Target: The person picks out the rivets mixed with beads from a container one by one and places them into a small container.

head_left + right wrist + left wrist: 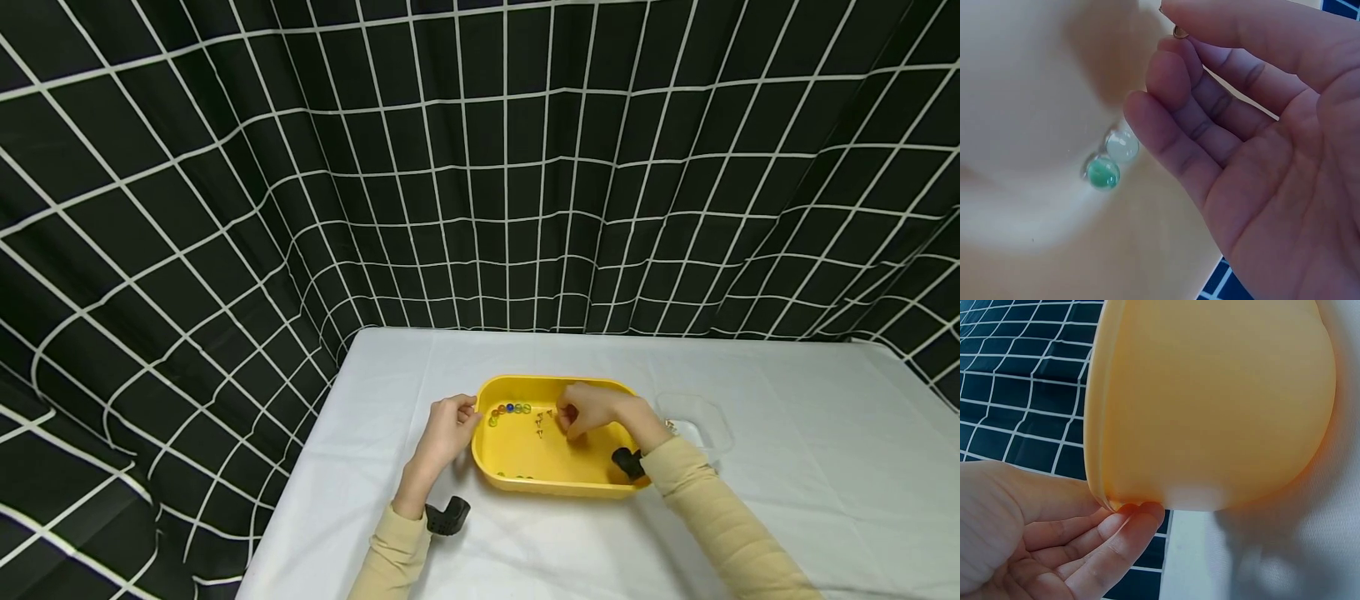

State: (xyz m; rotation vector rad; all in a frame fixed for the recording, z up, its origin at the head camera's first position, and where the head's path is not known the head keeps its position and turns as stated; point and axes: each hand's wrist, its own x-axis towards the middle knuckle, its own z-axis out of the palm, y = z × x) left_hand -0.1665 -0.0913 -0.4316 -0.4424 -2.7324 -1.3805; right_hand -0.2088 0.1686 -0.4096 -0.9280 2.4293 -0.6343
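Note:
A yellow plastic tub (525, 467) sits on the white-covered table. My left hand (447, 433) pinches its left rim between thumb and fingers; the left wrist view shows the tub's outer wall (1210, 406) close up. Inside the tub, my right hand (588, 408) has its fingers bent together. In the right wrist view that hand (1235, 119) pinches a tiny gold-coloured piece (1180, 32), mostly hidden by thumb and fingertips. Several small gold pin-like pieces (539, 423) lie just left of it on the tub floor. Glass marbles (510, 408) line the back left corner.
More marbles (520, 478) show near the tub's front wall. A clear marble (1122, 145) and a green marble (1103, 173) touch by the right hand's fingers. Right of the tub stands a transparent box (690, 433) with gold pieces, partly behind the forearm. A black gridded curtain (510, 192) hangs behind.

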